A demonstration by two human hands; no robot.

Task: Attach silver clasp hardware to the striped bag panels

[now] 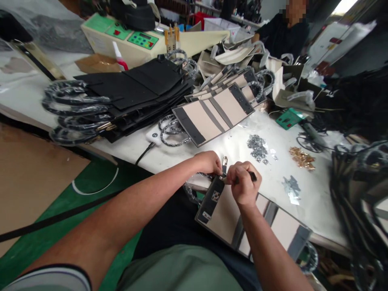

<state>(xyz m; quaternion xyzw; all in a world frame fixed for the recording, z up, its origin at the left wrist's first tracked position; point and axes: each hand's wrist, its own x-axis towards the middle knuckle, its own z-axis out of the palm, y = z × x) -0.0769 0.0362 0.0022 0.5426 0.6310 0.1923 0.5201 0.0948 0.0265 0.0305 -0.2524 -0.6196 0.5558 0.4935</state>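
Note:
A bag panel with a beige lining and dark bands lies across my lap and the table's front edge. My left hand is closed in a pinch at the panel's far end, beside a shiny metal fitting; what its fingertips grip is hidden. My right hand is wrapped round a dark-handled tool, whose tip points toward the same corner. On the panel's black end strip sit a square metal plate and a small metal piece. Plastic-wrapped handles hang beside the panel.
On the white table lie piles of grey metal plates, gold fittings and silver pieces. Black bag panels are stacked left, lined panels centre. Behind stand a cream machine and another person.

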